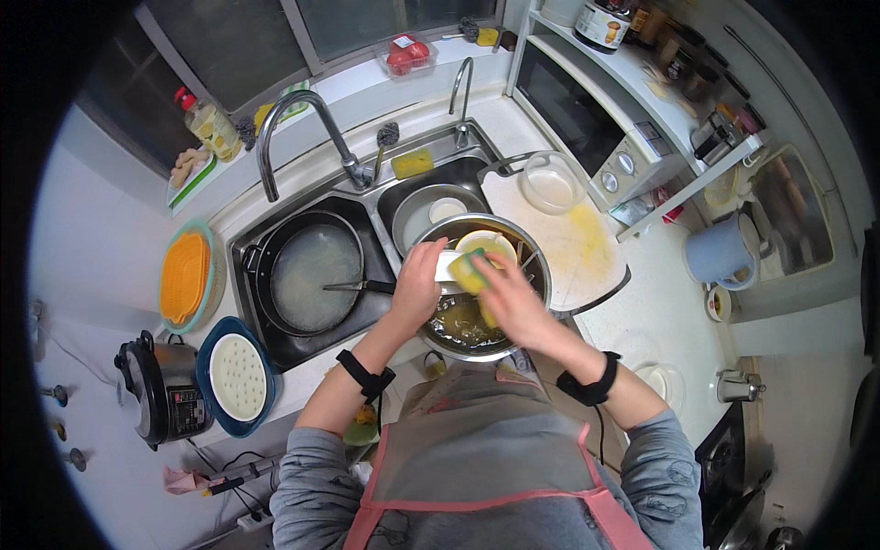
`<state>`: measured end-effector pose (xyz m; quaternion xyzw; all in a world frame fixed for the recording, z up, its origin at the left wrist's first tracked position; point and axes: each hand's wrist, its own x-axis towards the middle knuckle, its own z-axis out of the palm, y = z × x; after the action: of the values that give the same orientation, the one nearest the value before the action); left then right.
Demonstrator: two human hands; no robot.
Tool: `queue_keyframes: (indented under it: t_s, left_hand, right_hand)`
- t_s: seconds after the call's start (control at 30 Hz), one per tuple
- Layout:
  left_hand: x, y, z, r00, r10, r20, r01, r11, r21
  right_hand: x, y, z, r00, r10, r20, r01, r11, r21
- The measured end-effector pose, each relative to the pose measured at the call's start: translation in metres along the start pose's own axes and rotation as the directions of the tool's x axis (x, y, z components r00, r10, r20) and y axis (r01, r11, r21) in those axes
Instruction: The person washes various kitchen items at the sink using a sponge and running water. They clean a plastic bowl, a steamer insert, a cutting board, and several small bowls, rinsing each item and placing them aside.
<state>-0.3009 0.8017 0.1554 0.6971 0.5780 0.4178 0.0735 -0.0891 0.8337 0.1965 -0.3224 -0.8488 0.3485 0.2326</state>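
Observation:
My left hand [416, 285] grips the edge of a small white dish [447, 267] over a large steel basin [544, 275]. Held against the dish by my right hand [512, 302] is a yellow and green sponge [470, 272], partly blurred. Brownish water [457, 320] fills the basin, and a white bowl [485, 242] and chopsticks lie in it. Left of the basin, a black pan [316, 271] of cloudy water stands in the sink, with a black-handled utensil [375, 287] across its rim. Behind the basin, another round pan [419, 199] holds a small white bowl [448, 209].
A cutting board [570, 254] with a clear plastic bowl [550, 183] lies to the right, below a microwave [584, 103]. The curved faucet [302, 96] arches over the left sink. Colanders [238, 377] and a pressure cooker [165, 392] stand at left.

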Motion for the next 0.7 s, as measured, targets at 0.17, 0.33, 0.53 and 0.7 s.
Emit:
queue_keyframes:
  t_s: [0.17, 0.33, 0.53, 0.7]
  left_hand:
    - [0.001, 0.008, 0.001, 0.999, -0.043, 0.004, 0.043, 0.99, -0.133]
    - [0.01, 0.001, -0.009, 0.999, -0.043, 0.033, 0.047, 0.989, -0.14]
    - [0.02, -0.008, -0.01, 0.998, -0.039, 0.052, 0.049, 0.977, -0.209]
    - [0.03, -0.004, 0.003, 0.875, -0.463, 0.143, 0.439, 0.635, -0.636]
  right_hand:
    - [0.022, 0.011, 0.015, 0.984, 0.114, -0.139, -0.102, 0.991, 0.091]
    - [0.011, -0.001, 0.025, 0.983, 0.047, -0.18, -0.049, 0.999, -0.004]
    - [0.016, -0.003, 0.023, 0.958, 0.189, -0.215, -0.165, 0.978, 0.125]
    - [0.005, 0.003, 0.03, 0.9, 0.42, -0.12, -0.362, 0.871, 0.333]
